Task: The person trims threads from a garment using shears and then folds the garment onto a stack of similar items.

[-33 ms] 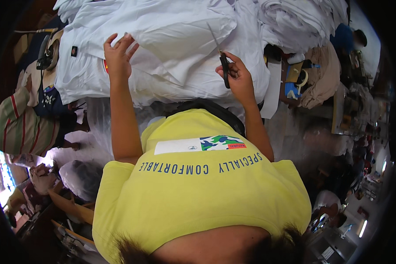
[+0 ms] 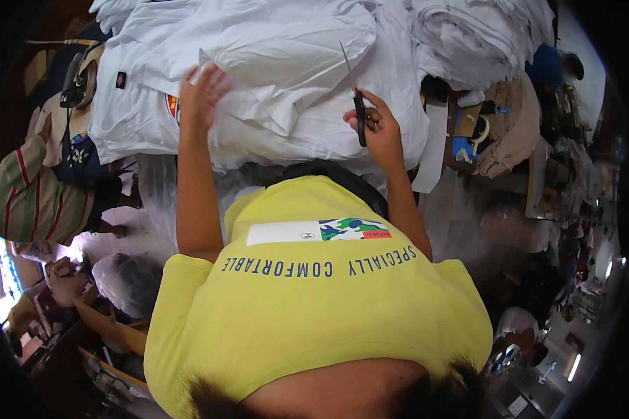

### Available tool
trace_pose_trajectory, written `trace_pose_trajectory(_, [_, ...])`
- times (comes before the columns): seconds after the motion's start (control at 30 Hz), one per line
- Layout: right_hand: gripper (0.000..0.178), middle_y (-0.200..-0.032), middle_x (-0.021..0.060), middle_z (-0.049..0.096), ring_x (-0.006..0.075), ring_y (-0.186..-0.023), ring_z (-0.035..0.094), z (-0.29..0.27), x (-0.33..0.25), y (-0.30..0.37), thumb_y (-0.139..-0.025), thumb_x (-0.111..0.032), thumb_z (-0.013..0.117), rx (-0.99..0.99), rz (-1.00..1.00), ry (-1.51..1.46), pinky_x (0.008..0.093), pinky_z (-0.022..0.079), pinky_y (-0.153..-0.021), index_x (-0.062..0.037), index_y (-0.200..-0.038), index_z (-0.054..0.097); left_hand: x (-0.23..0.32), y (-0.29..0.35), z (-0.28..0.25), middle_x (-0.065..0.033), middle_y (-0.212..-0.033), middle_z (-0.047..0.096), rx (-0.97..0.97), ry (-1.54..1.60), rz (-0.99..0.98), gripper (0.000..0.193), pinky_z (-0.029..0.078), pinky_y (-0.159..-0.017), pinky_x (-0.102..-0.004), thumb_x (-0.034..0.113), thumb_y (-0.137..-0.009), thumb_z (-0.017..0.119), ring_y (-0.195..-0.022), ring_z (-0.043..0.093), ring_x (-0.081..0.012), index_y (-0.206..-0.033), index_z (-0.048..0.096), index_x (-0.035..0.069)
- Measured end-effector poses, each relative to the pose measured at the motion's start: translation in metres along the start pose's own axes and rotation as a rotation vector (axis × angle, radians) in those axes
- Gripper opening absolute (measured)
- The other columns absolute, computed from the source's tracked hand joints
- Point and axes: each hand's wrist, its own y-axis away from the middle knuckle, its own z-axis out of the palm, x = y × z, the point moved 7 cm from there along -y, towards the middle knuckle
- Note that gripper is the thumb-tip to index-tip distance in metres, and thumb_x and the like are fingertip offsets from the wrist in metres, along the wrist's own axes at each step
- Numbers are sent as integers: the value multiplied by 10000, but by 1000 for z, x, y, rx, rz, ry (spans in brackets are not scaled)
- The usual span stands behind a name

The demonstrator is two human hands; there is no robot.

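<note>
1. Head view, surroundings: white garments (image 2: 279,63) cover the work surface ahead of the wearer. To their right, near the scissors, a bulky white bundle (image 2: 472,35) is heaped up; below it come a pale strip (image 2: 433,150), a tape roll (image 2: 481,130) and beige cloth (image 2: 511,126). On the left, beside the table, is a co-worker in a striped shirt (image 2: 42,199).
2. Head view, hands: the left hand (image 2: 201,98) is blurred over the garments, fingers apart and holding nothing; I cannot tell whether it touches them. Its wrist partly hides a red-and-yellow print (image 2: 172,105). The right hand (image 2: 376,126) grips the scissors (image 2: 360,115) by their handle, fingers curled.
3. Head view, materials: the garments are thin, softly creased fabric with a raised fold between the hands; a small black rectangular label (image 2: 121,79) lies flat at left. The scissors have a dark handle and slim metal blades pointing away from the wearer.
</note>
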Motion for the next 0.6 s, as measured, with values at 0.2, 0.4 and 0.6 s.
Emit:
trace_pose_trajectory(0.2, [491,-917,106,613,127,-804,616,16,12,19,-822,37,551,-54,174,-162,221,486,-687,-91,-1273,406,-53,28,7,-193,-1184,498,-141,-156,-177,528,465,-880,-316,123,-859,554,-1037,552,-256,-1258,272,-77])
trace_pose_trajectory(0.4, [485,-883,77,593,112,-762,606,29,2,18,-817,83,495,-109,169,-119,234,500,-669,-83,-1266,417,-59,4,30,-127,-673,622,-236,-1123,-194,468,476,-550,-324,355,-728,695,-585,611,-220,-852,585,-82])
trace_pose_trajectory(0.6, [483,-878,58,583,92,-770,596,29,8,21,-811,109,465,-85,132,-101,225,512,-669,-73,-1257,429,-66,-1,52,-141,-604,608,-258,-1428,-33,458,470,-569,-355,413,-714,676,-585,607,-255,-632,582,-27])
